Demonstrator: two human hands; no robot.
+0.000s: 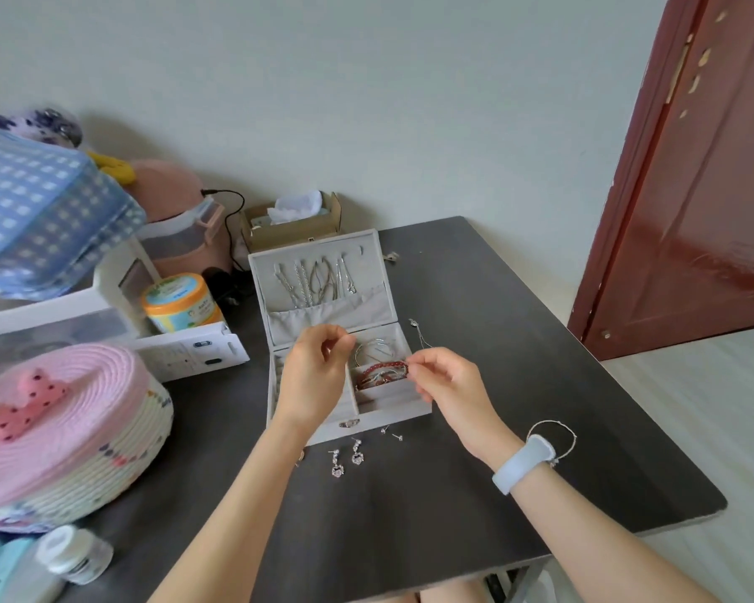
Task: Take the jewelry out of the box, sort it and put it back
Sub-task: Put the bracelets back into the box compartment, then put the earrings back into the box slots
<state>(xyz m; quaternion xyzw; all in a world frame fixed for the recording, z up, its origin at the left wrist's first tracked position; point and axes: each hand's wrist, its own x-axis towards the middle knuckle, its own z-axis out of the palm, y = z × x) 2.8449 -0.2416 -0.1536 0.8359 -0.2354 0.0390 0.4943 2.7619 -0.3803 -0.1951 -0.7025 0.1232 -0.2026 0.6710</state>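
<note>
We hold both hands over the open grey felt-lined jewellery box point(323, 332): the left hand point(314, 372) pinches its fingertips together at ten o'clock of the red beaded bracelet point(382, 371), the right hand point(449, 380) pinches at three o'clock (whatever runs between them is too fine to see). We should keep it taut, lowering slowly, clear of the heart-drop silver earrings point(347, 461) at six o'clock.

Our left hand point(312, 372) covered the box's point(414, 411) left compartments. What either hand pinched was too small to tell. At nine o'clock the frame edge cut the basket point(62, 433); the jar's point(179, 300) label was blurred.
</note>
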